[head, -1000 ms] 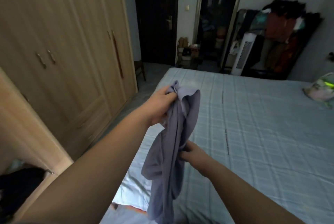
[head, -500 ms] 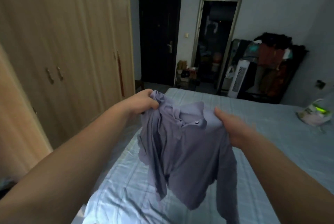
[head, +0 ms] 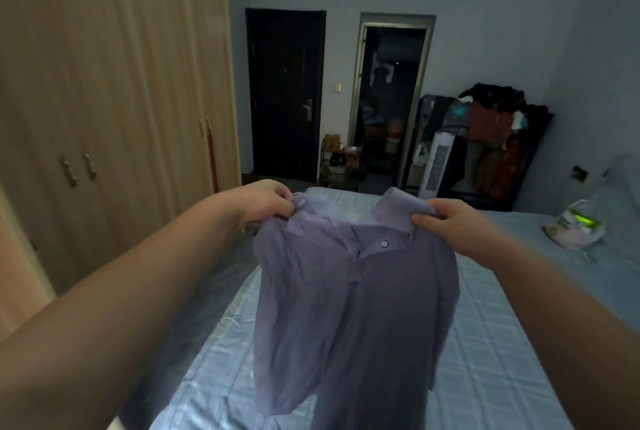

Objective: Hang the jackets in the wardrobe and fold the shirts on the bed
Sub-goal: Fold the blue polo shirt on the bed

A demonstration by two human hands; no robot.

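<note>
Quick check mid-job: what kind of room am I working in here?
A bedroom, most likely: a bed with a pale blue sheet, a tall wooden wardrobe on the left, and a loaded clothes rack by the far wall.

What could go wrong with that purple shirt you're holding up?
1. The left hand and the right hand only pinch the shirt at its top edge, so it might slip and land in a heap on the bed.
2. The shirt hangs bunched on its left side, so laid down like this it could fold crooked.
</note>
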